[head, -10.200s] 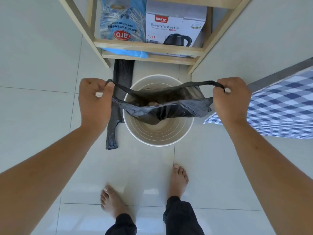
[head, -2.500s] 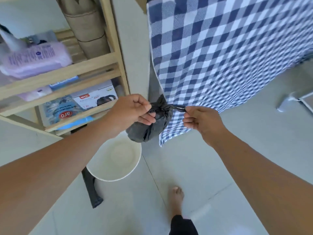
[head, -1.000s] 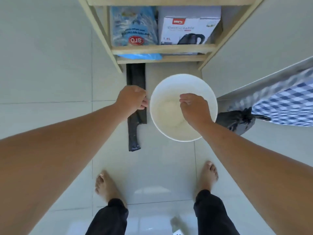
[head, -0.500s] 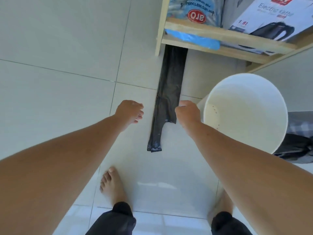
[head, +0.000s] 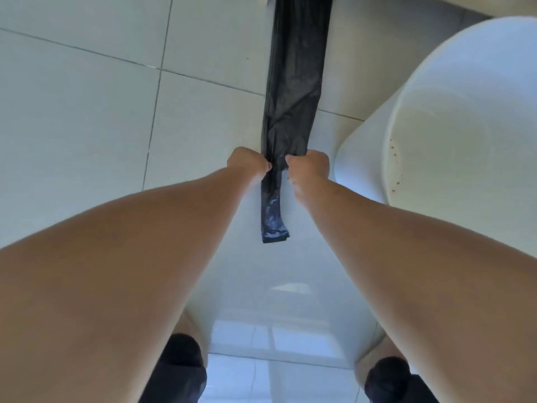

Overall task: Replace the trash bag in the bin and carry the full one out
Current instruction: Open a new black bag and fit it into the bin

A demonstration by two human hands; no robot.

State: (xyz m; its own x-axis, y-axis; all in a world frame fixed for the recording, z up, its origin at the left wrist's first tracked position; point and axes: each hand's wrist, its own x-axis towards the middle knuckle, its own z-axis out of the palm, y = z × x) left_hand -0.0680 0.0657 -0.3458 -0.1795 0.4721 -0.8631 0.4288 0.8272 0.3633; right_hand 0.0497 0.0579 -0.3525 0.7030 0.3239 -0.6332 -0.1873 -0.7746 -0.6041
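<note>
A flat, folded black trash bag (head: 293,82) lies lengthwise on the tiled floor, its near handle strip ending toward me. My left hand (head: 249,164) pinches its left edge and my right hand (head: 308,166) pinches its right edge, both closed on the plastic where the handles begin. The empty white bin (head: 453,117) stands just right of the bag, its inside bare with a few small red specks near the rim. The tied full bag is out of view.
Pale glossy floor tiles (head: 81,112) spread to the left. The edge of a wooden shelf (head: 476,7) crosses the top right, above the bin. My knees in dark trousers (head: 177,370) are at the bottom of the view.
The view has dropped much closer to the floor. Both hands, apart and holding nothing half a second ago, have closed on the edges of the folded bag.
</note>
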